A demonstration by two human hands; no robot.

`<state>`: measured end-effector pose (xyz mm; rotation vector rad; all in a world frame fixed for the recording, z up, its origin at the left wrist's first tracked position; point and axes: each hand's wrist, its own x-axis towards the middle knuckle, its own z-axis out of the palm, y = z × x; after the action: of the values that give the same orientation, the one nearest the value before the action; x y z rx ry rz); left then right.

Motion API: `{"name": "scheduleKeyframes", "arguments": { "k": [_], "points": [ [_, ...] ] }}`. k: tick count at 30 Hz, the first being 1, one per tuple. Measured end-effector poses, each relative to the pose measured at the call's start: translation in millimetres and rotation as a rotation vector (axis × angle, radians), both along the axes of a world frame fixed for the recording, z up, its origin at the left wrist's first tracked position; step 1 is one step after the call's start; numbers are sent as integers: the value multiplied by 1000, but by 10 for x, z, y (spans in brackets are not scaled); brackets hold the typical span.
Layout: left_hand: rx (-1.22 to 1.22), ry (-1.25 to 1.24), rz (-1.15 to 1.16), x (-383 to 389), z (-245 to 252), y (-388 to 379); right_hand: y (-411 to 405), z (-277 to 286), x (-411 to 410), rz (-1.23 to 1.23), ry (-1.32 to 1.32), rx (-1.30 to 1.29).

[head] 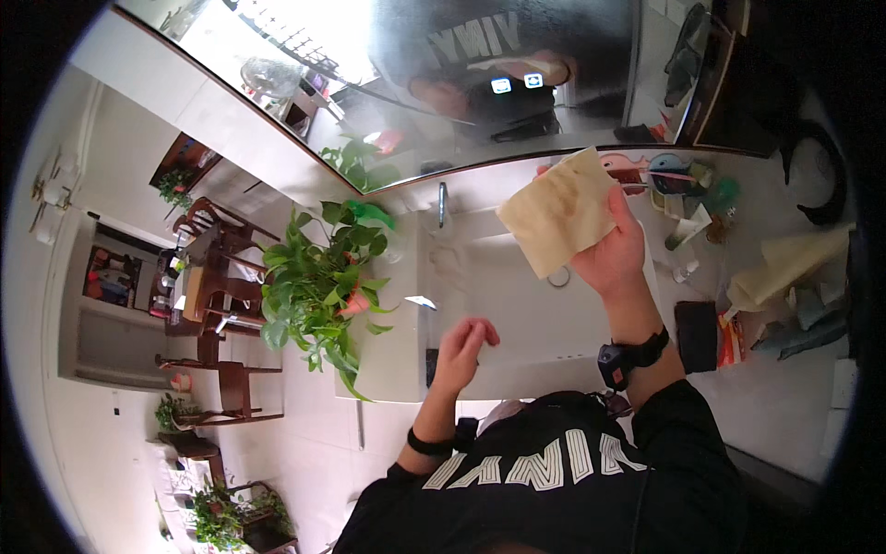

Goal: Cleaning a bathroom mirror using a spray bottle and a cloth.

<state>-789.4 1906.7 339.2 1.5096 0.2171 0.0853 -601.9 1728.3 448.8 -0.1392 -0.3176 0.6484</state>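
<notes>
My right hand is shut on a folded yellowish cloth, raised above the right part of a white sink basin. Brownish stains mark the face of the cloth, and my thumb lies at its right edge. Over the left front part of the basin is my left hand, its fingers curled together with nothing visible in them; its palm is hidden. A metal faucet stands at the basin's back left. The drain ring shows just below the cloth.
Left of the basin, a trailing green potted plant spreads over the counter. A large mirror rises behind. Cup holders, a dark box and another yellowish cloth are at the right. Wooden chairs stand farther left.
</notes>
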Motion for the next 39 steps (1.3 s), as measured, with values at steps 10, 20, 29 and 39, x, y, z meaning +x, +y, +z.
{"name": "scheduleKeyframes", "arguments": {
  "k": [10, 20, 29, 39],
  "points": [
    [47, 36, -198, 1042, 677, -773, -776, -658, -215, 44, 25, -459],
    [-66, 42, -123, 1119, 371, -1187, -953, -1115, -363, -78, 121, -658],
    [-128, 78, -215, 1121, 511, -884, -974, -839, -136, -179, -303, -874],
    [-246, 38, 7, 632, 149, -181, -1201, 101, 1203, -2207, -396, -1288]
  ]
}}
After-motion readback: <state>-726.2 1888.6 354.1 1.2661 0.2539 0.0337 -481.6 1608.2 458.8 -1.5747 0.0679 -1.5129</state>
